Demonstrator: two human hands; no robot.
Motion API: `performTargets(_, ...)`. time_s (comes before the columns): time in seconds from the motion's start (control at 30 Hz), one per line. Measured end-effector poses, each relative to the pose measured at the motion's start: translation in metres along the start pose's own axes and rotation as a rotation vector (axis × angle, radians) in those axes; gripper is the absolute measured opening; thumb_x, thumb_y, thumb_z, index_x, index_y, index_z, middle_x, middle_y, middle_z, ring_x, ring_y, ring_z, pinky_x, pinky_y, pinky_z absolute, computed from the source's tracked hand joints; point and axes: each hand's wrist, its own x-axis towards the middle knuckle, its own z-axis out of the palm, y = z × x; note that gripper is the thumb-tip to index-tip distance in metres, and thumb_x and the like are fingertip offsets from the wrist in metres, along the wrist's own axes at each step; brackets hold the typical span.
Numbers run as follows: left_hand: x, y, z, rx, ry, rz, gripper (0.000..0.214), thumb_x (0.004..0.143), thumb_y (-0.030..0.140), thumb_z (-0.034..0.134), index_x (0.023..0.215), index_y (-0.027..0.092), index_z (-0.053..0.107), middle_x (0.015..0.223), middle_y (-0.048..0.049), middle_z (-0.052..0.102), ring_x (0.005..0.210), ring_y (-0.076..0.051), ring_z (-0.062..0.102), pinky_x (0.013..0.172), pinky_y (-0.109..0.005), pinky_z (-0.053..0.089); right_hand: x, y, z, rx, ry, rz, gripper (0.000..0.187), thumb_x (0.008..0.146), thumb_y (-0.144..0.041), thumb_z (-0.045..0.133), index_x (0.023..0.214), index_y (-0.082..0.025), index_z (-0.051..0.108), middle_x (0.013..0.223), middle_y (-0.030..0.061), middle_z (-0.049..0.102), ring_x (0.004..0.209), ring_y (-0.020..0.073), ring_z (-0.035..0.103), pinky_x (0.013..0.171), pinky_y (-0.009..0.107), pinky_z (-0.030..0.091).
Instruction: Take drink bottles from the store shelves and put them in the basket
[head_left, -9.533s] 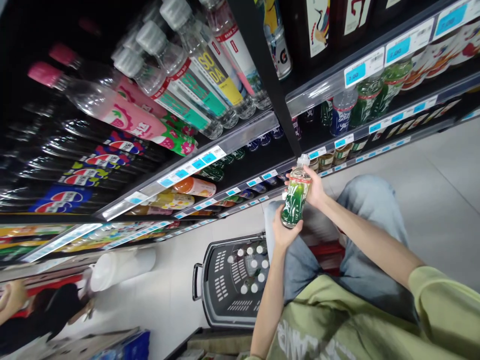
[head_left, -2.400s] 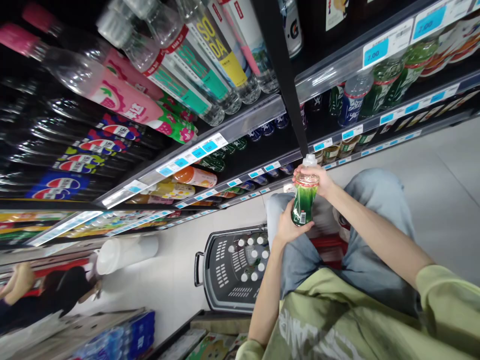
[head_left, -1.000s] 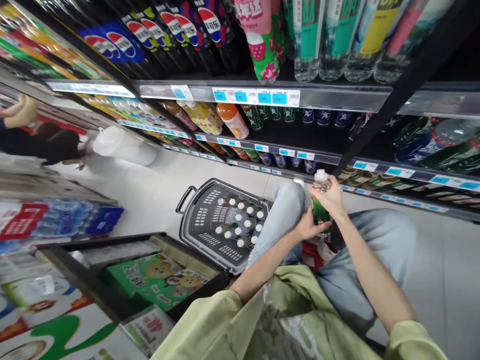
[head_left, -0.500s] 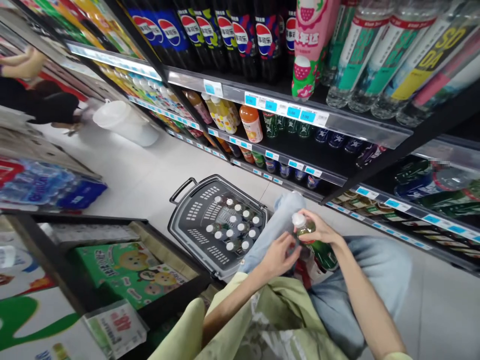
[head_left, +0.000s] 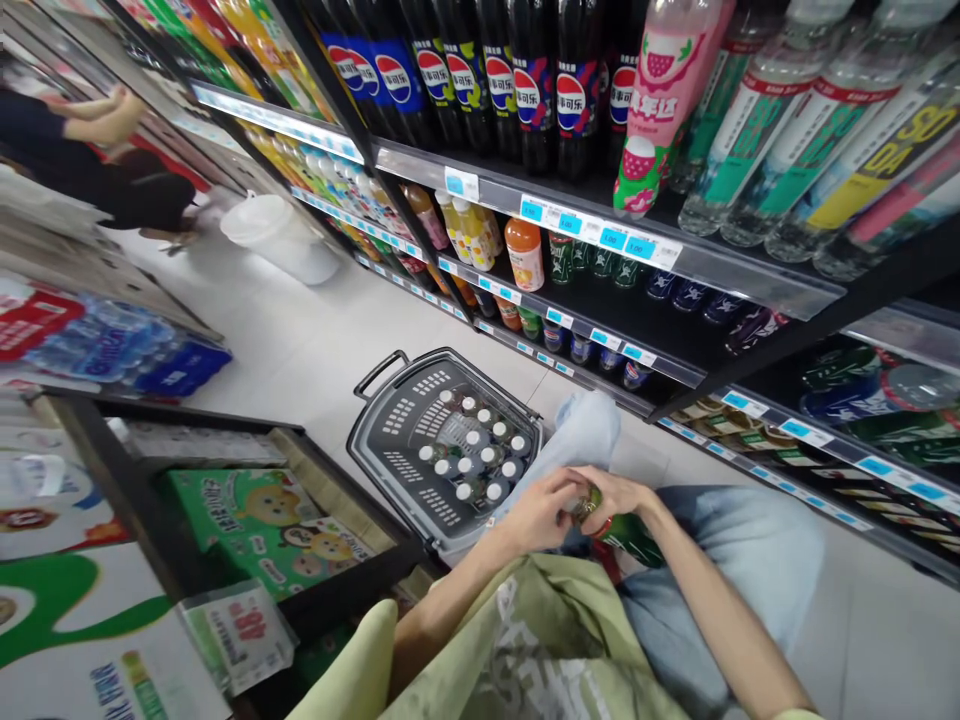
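Over my lap, my right hand [head_left: 613,497] is wrapped round the neck of a green drink bottle [head_left: 634,541], which lies tilted with its base toward my right knee. My left hand [head_left: 549,508] is closed at the top end of the same bottle, its fingers bent together over it. The white cap cannot be seen, being hidden by my fingers. Beside my left knee stands a dark grey shopping basket [head_left: 375,445] with a raised handle. Several small bottles with white caps [head_left: 478,440] stand upright inside it.
Drink shelves [head_left: 525,180] with cola and soda bottles run along the right. A display stand with green cartons [head_left: 262,525] borders the left. Farther off are a white bucket [head_left: 277,240], packs of bottled water [head_left: 120,340] and a crouching person [head_left: 97,170].
My left hand has moved from beside the bottle onto its top, covering the white cap. The bottle has come down closer to my lap. The view has shifted slightly.
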Motion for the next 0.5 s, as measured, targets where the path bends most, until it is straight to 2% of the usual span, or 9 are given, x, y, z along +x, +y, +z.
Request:
performTargets(0.17, 0.001, 0.005, 0.004, 0.113, -0.016, 0.042, 0.045, 0.056, 0.003, 0.052, 0.094, 0.022, 0.065, 0.107, -0.0072, 0.07, 0.098, -0.022, 0.067, 0.072, -0.029, 0.054, 0.007, 0.01, -0.001, -0.055, -0.131, -0.102, 0.052, 0.052, -0.035, 0.095, 0.092, -0.019, 0.066, 0.084, -0.0038, 0.068, 0.075, 0.017, 0.06, 0.067, 0.028, 0.05)
performTargets(0.27, 0.003, 0.009, 0.003, 0.158, 0.006, 0.062, 0.043, 0.053, 0.006, 0.051, 0.091, 0.022, 0.062, 0.1, -0.0058, 0.069, 0.091, -0.021, 0.066, 0.062, -0.027, 0.046, 0.01, 0.01, -0.002, -0.094, -0.18, -0.156, 0.053, 0.052, -0.044, 0.096, 0.086, -0.019, 0.064, 0.079, -0.0052, 0.066, 0.071, 0.0154, 0.059, 0.064, 0.027, 0.048)
performTargets(0.4, 0.007, 0.018, -0.004, 0.181, 0.045, 0.081, 0.045, 0.052, 0.006, 0.05, 0.092, 0.022, 0.061, 0.098, -0.0054, 0.068, 0.087, -0.02, 0.065, 0.061, -0.027, 0.044, 0.008, 0.0, -0.004, -0.101, -0.195, -0.196, 0.055, 0.055, -0.05, 0.097, 0.085, -0.019, 0.063, 0.078, -0.005, 0.065, 0.072, 0.0151, 0.058, 0.066, 0.027, 0.049)
performTargets(0.5, 0.012, 0.028, -0.015, 0.173, 0.044, 0.101, 0.046, 0.053, 0.006, 0.051, 0.094, 0.022, 0.062, 0.102, -0.0066, 0.069, 0.087, -0.02, 0.066, 0.065, -0.027, 0.048, 0.006, -0.008, -0.005, -0.095, -0.144, -0.232, 0.057, 0.056, -0.051, 0.098, 0.089, -0.02, 0.064, 0.083, -0.0034, 0.065, 0.077, 0.0166, 0.058, 0.071, 0.028, 0.051)
